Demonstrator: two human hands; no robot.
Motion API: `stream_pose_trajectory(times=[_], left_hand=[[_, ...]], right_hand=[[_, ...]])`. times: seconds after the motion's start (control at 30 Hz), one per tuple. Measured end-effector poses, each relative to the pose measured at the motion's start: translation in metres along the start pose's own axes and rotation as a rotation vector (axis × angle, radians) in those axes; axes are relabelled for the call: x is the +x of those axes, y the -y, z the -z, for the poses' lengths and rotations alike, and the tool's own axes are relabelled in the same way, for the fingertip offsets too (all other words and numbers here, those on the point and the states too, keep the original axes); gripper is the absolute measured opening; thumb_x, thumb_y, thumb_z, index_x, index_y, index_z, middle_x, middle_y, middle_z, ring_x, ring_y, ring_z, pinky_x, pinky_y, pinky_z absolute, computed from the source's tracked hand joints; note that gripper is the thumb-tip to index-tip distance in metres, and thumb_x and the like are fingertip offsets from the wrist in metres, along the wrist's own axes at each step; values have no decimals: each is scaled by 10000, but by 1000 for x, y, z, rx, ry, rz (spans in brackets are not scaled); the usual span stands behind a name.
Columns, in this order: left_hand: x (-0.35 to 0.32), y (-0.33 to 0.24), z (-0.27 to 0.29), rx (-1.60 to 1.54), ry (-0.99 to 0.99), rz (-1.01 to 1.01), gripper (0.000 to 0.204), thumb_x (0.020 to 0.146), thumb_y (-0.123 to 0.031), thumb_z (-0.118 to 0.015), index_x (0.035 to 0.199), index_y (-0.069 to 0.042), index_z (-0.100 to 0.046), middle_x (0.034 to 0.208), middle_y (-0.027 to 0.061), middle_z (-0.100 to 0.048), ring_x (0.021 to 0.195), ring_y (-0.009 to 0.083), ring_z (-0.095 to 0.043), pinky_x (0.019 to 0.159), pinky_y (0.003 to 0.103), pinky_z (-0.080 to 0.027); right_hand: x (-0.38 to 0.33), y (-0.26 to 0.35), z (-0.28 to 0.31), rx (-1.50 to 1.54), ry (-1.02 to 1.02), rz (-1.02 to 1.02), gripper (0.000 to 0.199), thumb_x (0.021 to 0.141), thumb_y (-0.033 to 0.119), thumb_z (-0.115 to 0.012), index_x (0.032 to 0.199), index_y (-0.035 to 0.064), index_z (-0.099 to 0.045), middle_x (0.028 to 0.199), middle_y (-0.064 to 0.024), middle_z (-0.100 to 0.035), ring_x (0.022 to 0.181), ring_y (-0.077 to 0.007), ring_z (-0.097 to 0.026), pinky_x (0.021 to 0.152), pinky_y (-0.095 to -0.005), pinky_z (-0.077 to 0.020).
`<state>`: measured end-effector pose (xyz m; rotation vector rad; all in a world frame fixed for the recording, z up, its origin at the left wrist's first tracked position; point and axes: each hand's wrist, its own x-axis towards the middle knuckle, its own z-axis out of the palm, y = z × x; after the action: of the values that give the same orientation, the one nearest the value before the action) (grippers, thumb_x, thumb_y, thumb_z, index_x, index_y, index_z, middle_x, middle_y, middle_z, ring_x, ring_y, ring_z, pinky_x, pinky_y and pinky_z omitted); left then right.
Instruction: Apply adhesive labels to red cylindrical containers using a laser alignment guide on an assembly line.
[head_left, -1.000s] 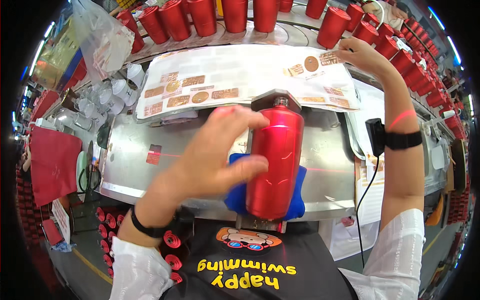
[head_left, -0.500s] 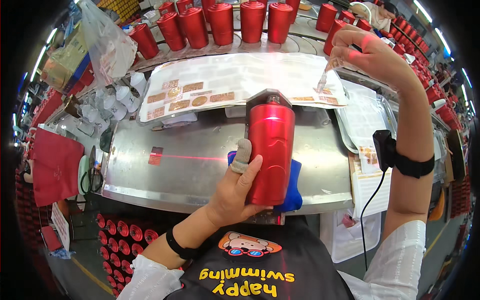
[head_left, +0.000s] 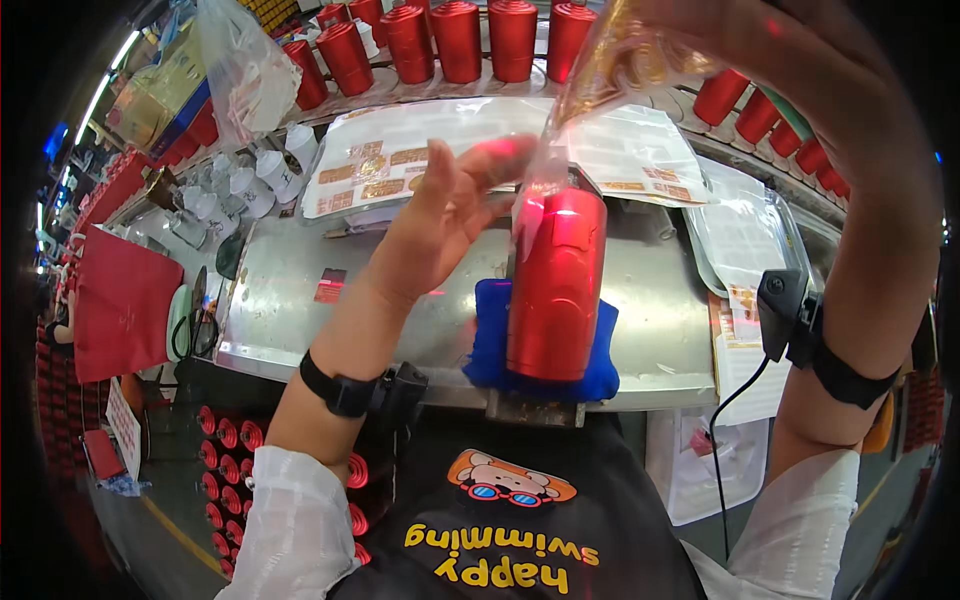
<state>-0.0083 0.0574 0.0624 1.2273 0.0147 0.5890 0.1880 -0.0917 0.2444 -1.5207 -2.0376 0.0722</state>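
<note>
A red metallic bottle (head_left: 557,290) lies on a blue cloth (head_left: 488,325) at the middle of the bench, tilted with its top away from me. My right hand (head_left: 790,50), raised at the upper right, grips a clear film sheet (head_left: 590,85) with gold print. The sheet hangs down towards the bottle's upper end. Left of the bottle, my left hand (head_left: 440,220) is open, thumb up, its blurred fingertips close to the lower part of the film. Whether they touch it I cannot tell. Red laser light falls on the bottle and the hands.
Sheets with gold-brown stickers (head_left: 385,170) lie behind the bottle. Red bottles (head_left: 457,45) stand in a row at the back. Small white cups (head_left: 275,180) and a red bag (head_left: 125,305) are at left. A clear plastic bin (head_left: 700,480) sits below the bench at right.
My left hand has let go of the bottle, which now rests on the blue cloth, and has moved up. My right hand has brought the film leftward, over the bottle's top.
</note>
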Motion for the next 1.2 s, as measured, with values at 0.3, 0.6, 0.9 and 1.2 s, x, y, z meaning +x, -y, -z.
stream_pose_trajectory(times=[0.3, 0.6, 0.9, 1.2], left_hand=[[-69, 9, 9, 6, 92, 406, 192, 880, -225, -652, 901, -51, -573, 895, 21, -616, 800, 95, -566, 732, 243, -444], [-76, 16, 6, 152, -31, 474, 187, 925, -247, -621, 890, -68, -581, 822, -16, -575, 782, 65, -532, 741, 233, -442], [-78, 29, 14, 178, -60, 460, 184, 933, -247, -624, 904, -70, -585, 835, -29, -580, 797, 47, -520, 741, 225, -431], [-76, 33, 14, 183, -63, 447, 172, 937, -235, -623, 921, -68, -585, 847, -30, -586, 797, 47, -516, 733, 224, -427]], right_hand=[[-106, -24, -94, 365, -70, -318, 106, 864, 55, -614, 792, 7, -551, 1010, -100, -565, 912, -175, -525, 803, -279, -410], [-160, -30, -150, 619, -157, -547, 113, 877, 72, -617, 807, 4, -561, 1075, -109, -549, 906, -144, -504, 796, -260, -405], [-165, -37, -166, 632, -181, -534, 132, 888, 98, -618, 814, 1, -566, 1073, -106, -551, 900, -144, -502, 798, -256, -403], [-167, -40, -171, 642, -204, -539, 146, 888, 110, -635, 825, -6, -574, 1058, -119, -552, 918, -159, -513, 820, -265, -408]])
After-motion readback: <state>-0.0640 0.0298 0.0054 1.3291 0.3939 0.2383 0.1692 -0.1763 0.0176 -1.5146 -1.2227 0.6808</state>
